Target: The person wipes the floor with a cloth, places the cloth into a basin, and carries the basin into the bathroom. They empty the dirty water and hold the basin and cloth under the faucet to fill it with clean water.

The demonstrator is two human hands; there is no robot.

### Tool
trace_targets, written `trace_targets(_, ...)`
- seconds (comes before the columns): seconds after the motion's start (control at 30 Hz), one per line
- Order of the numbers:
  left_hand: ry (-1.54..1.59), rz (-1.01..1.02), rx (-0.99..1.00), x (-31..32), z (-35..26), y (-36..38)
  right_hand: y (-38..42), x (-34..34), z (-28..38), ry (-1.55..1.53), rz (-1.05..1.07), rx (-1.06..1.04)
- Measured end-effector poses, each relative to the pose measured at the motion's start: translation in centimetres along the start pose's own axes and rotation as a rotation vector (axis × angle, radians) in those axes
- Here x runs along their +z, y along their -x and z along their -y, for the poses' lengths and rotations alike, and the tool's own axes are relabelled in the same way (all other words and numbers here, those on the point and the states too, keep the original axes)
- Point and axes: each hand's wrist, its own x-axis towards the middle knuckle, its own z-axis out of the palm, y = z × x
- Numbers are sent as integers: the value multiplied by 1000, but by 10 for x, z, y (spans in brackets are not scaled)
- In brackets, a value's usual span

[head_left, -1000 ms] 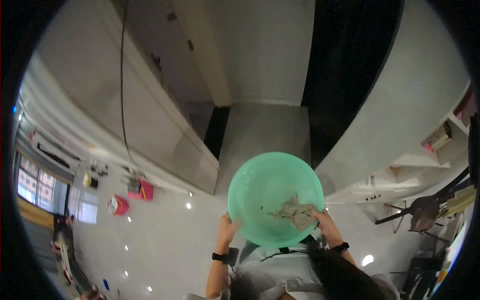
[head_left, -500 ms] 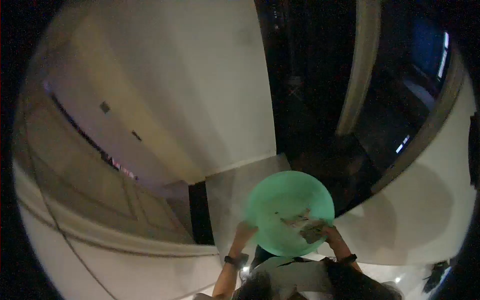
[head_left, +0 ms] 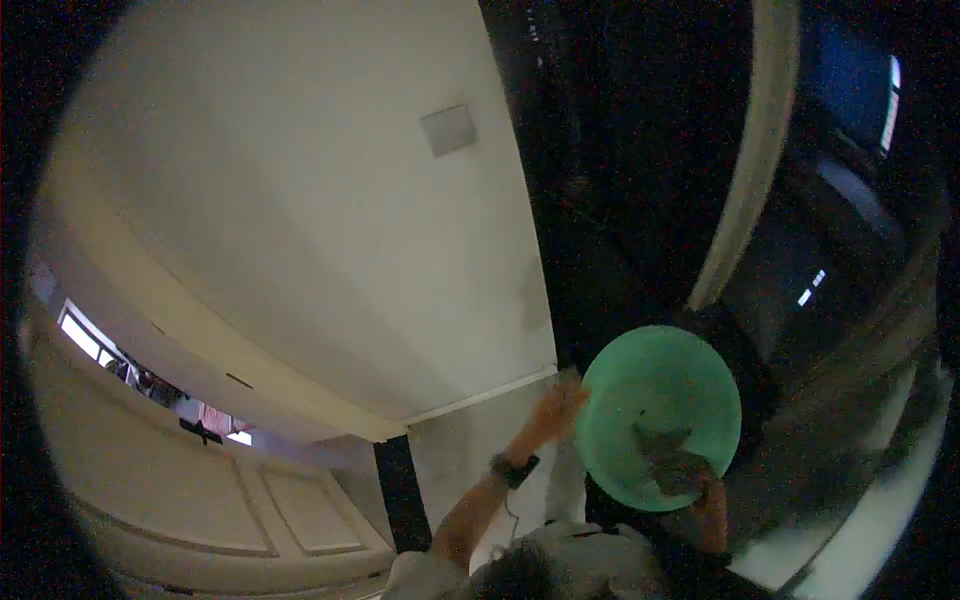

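Note:
A round green basin, with something dark and hard to make out inside it near its lower right, is held out in front of my body. My right hand grips the basin's lower right rim, its fingers partly hidden by the rim. At the basin's left side is my left hand, blurred by motion, with its fingers near or against the rim; whether it holds the rim is not clear. A dark watch is on my left wrist.
A pale wall with a square switch plate rises ahead. Right of it is a dark doorway with a light frame post. A panelled door stands at the lower left.
The basin and both hands have shifted to the right in view. My left hand has moved up along the basin's left side. The view has turned, and the switch plate now shows.

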Motion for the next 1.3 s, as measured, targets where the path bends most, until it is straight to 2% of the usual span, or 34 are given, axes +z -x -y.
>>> trace_targets(0.03,-36,-40,34,12,23,-26,-25,3,-7,-19,-11,-12)
trace_targets(0.07,43,-87,-110,-1,12,-39,-40,3,-17,-27,-13,-26)
trace_targets(0.1,122,-128,-248,-29,-24,-35,-36,0,-26,-55,-27,-38)
trace_targets(0.17,-6,-346,-88,-58,42,-106,-90,24,-28,-79,-51,-47)
trace_targets(0.23,-195,-466,-2,-95,67,-162,-141,41,-18,-102,-65,-62)
trace_targets(0.3,-326,-588,5,-125,91,-209,-182,52,-2,-124,-102,-75)
trace_targets(0.4,-521,-715,-1,-147,78,-286,-229,50,47,-140,-150,-98)
trace_targets(0.53,-667,-789,-68,-166,131,-356,-307,83,98,-136,-160,-116)
trace_targets(0.63,-764,-843,-52,-168,142,-391,-348,91,137,-125,-139,-124)
trace_targets(0.73,-785,-924,-32,-157,147,-398,-372,84,173,-100,-125,-133)
trace_targets(0.8,-776,-967,-5,-143,124,-375,-382,59,196,-63,-92,-117)
trace_targets(0.9,-765,-1082,9,-131,111,-350,-386,94,228,-23,42,-113)
trace_targets(0.93,-762,-1078,-34,-128,110,-341,-402,91,233,-23,36,-91)
trace_targets(1.03,-620,-1243,-88,-113,94,-334,-455,85,250,-62,4,-61)
trace_targets(1.1,-669,-1237,-162,-103,70,-334,-480,95,272,-75,-18,-10)
trace_targets(1.17,-443,-1344,-255,-59,88,-288,-478,116,294,-44,66,-27)
trace_targets(1.2,-360,-1418,-300,-53,71,-243,-437,112,285,-29,97,-2)
trace_targets(1.23,-315,-1491,-326,-51,57,-241,-449,113,295,-17,128,22)
trace_targets(1.27,-311,-1590,-342,-64,42,-239,-461,122,309,15,72,19)
trace_targets(1.3,-322,-1679,-345,-78,23,-242,-464,149,321,47,58,33)
